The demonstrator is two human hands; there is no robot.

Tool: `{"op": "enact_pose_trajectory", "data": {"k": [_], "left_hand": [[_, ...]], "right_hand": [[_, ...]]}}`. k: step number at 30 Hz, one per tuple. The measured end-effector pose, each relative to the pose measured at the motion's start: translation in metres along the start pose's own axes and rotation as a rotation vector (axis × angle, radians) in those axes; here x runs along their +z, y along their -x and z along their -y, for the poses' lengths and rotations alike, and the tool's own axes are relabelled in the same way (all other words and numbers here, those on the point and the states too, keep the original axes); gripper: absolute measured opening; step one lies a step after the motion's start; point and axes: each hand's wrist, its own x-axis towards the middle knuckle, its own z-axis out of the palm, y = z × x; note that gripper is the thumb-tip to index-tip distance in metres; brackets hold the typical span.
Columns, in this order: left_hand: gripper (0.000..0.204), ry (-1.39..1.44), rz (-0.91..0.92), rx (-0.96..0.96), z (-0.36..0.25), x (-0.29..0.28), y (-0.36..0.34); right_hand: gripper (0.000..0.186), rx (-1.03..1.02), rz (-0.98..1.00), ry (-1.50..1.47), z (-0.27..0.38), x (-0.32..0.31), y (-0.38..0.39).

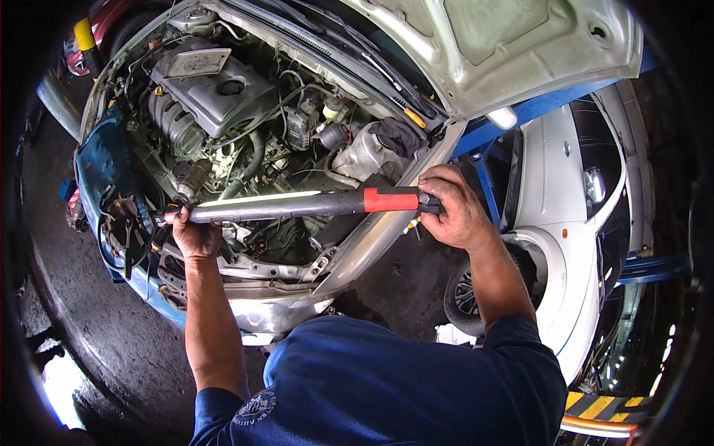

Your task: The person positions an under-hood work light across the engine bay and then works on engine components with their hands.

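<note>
A long black light bar (290,204) with red end sections and a pale, bright strip along its top lies crosswise above the front of the engine bay. My left hand (195,234) is closed round its left end. My right hand (454,208) grips its right end, fingers curled over the dark end piece beside the red section. Behind it is the engine (208,97) with a grey plastic cover and a small metal tray (197,63) on top. Several dark tools (126,223) rest on a blue cover (100,178) over the fender at the left.
The raised hood (513,37) spans the upper right. A white car (550,186) stands at the right beside a blue lift (487,186). A yellow-and-black post (87,41) is at the upper left, and the dark floor (89,312) shows at the lower left.
</note>
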Motion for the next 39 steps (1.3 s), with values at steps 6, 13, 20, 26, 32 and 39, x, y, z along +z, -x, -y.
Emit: {"op": "enact_pose_trajectory", "data": {"k": [6,13,20,26,32,39], "left_hand": [[0.036,0.043,0.036,0.006,0.001,0.003,0.002],[0.029,0.040,0.019,-0.019,0.005,0.003,0.006],[0.018,-0.003,-0.059,-0.041,0.019,0.011,0.009],[0.017,0.036,-0.095,-0.052,0.047,0.032,0.021],[0.018,0.050,-0.089,-0.034,0.059,0.061,0.038],[0.029,-0.134,0.122,-0.076,0.052,0.053,0.054]], "right_hand": [[0.055,0.014,0.019,0.034,0.001,0.001,0.000],[0.048,0.132,0.158,0.052,0.004,-0.001,-0.001],[0.053,0.245,0.375,0.381,0.023,-0.012,-0.019],[0.062,0.240,0.440,0.406,0.035,0.017,-0.029],[0.053,0.274,0.492,0.333,0.011,0.041,-0.021],[0.046,0.274,0.471,0.203,-0.001,0.041,-0.014]]}}
